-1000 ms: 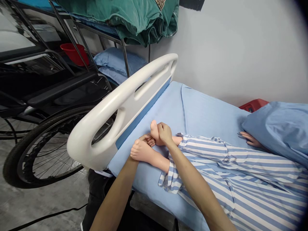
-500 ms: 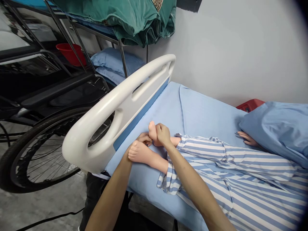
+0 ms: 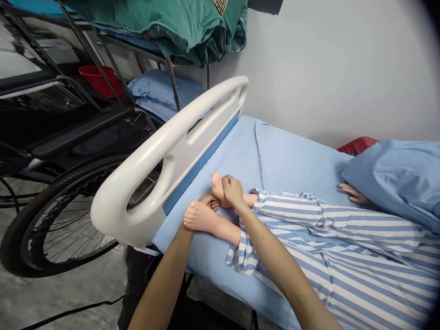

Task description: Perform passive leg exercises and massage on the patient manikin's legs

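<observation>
Fingers [image 3: 215,205] of our left hand [image 3: 207,198] have curled slightly beside the far foot [image 3: 216,185], partly hidden, their grip unclear; our right hand [image 3: 233,189] stays wrapped around it, seemingly steadying it over the bed [image 3: 237,153], beyond the near foot [image 3: 202,217].

left hand [image 3: 206,198]: bare | right hand [image 3: 233,189]: bare | forearms [image 3: 165,275]: bare, slim, tapering toward wrists | lower clothing [image 3: 135,275]: black

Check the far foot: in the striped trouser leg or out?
Out: the far foot has bare toes showing, and bare skin shows between the right hand and the striped trouser leg.
</observation>
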`<action>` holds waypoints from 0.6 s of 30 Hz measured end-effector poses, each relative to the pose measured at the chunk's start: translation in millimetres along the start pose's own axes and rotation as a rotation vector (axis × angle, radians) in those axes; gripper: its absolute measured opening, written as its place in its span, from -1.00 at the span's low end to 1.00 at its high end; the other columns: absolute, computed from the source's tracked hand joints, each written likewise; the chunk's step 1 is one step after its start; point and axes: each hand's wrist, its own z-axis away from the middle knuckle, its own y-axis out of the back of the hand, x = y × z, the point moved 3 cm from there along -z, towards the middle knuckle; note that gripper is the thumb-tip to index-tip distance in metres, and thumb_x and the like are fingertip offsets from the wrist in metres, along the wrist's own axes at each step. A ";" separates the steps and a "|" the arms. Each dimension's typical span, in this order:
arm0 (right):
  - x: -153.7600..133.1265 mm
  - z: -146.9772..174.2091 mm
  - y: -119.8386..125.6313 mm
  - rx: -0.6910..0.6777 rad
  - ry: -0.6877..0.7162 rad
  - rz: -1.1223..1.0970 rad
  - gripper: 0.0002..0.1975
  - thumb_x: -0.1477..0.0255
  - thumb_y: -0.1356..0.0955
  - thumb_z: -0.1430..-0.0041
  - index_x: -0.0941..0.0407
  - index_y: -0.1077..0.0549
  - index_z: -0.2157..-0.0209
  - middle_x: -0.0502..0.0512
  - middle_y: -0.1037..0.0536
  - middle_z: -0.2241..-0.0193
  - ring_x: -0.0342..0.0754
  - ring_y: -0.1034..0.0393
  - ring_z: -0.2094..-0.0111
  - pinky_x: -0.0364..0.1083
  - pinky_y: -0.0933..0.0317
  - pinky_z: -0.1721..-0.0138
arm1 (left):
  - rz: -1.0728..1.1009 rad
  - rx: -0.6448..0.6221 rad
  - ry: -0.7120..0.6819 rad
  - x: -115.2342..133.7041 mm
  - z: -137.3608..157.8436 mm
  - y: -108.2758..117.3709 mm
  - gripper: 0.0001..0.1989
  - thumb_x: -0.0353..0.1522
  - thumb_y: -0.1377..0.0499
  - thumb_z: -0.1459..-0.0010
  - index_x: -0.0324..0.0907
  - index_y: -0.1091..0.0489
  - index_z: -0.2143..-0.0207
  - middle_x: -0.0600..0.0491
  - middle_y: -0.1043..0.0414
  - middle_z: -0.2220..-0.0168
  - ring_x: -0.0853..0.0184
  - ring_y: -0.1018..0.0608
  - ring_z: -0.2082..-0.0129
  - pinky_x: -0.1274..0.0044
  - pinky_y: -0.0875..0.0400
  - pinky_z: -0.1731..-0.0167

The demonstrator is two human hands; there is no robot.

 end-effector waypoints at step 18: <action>2.2 0.9 -1.6 0.003 0.022 -0.003 -0.69 0.36 -0.13 -0.30 0.08 -0.27 0.53 0.01 -0.41 0.53 -0.11 -0.14 0.49 -0.10 0.09 0.41 | 0.005 0.055 -0.039 -4.3 -1.1 -5.9 -0.71 -0.49 0.28 -0.28 -0.07 0.12 0.51 0.10 0.05 0.53 0.19 -0.30 0.38 0.37 0.03 0.39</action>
